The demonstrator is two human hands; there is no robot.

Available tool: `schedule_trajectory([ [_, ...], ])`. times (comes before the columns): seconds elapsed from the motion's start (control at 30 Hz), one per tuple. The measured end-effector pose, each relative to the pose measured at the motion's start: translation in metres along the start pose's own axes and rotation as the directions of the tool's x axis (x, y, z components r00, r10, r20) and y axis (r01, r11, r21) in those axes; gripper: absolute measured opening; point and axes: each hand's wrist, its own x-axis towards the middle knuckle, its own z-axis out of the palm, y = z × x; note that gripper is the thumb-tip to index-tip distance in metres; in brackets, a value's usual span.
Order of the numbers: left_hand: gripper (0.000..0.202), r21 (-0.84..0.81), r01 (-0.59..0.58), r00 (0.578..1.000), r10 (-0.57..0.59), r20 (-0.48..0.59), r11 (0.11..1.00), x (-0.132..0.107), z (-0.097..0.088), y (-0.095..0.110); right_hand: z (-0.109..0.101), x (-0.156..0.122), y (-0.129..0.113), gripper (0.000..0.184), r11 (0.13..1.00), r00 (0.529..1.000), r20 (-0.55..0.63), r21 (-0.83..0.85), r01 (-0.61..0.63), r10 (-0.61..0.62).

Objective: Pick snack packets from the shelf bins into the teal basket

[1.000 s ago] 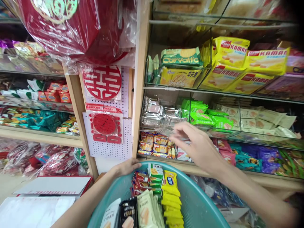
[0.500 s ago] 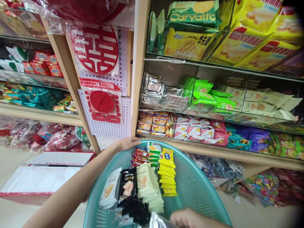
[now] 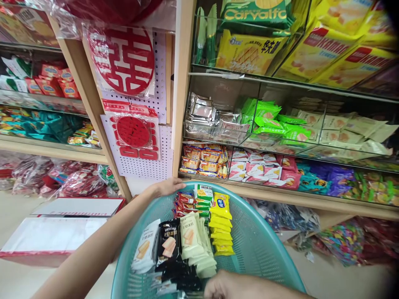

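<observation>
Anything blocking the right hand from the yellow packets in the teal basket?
Nothing visible does: only bare floor of the teal basket shows between the right hand and the near end of the yellow packets. The cream packets lie beside that gap, on its left.

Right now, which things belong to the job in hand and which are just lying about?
Job in hand:
teal basket
left hand, at its rim
right hand, low inside it
black packets, cream packets, yellow packets inside

Just about:
white-topped box at left
round red cutout, hanging
bagged goods at lower right
</observation>
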Motion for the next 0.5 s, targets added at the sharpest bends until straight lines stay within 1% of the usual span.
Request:
schedule_trajectory([
  [0.07,0.056,0.003,-0.006,1.000,0.006,0.000,1.000,0.000,0.000,0.001,0.003,0.007,0.010,0.010,0.998,0.997,-0.052,-0.017,-0.053,0.052],
  [0.1,0.056,0.004,-0.009,1.000,0.009,0.000,1.000,0.000,0.000,0.001,0.005,0.010,0.016,0.009,0.996,0.992,-0.098,-0.038,-0.085,0.081],
  [0.13,0.055,0.005,-0.011,1.000,0.011,0.000,1.000,0.000,-0.001,0.001,0.006,0.013,0.023,0.008,0.992,0.981,-0.171,-0.072,-0.105,0.091],
  [0.2,0.054,0.008,-0.012,1.000,0.012,-0.002,1.000,-0.001,-0.001,0.001,0.007,0.016,0.033,0.015,0.978,0.947,-0.311,-0.159,-0.132,0.078],
  [0.27,0.052,0.011,-0.010,1.000,0.010,-0.002,1.000,-0.001,-0.001,0.000,0.009,0.017,0.039,0.025,0.958,0.917,-0.396,-0.239,-0.156,0.050],
  [0.33,0.050,0.016,-0.013,1.000,0.013,-0.004,1.000,-0.001,-0.001,0.000,0.010,0.017,0.039,0.030,0.940,0.907,-0.416,-0.280,-0.193,0.062],
  [0.5,0.046,0.032,-0.020,1.000,0.021,-0.014,0.999,-0.002,-0.001,-0.001,0.011,0.015,0.033,0.023,0.926,0.886,-0.436,-0.245,-0.286,0.159],
])
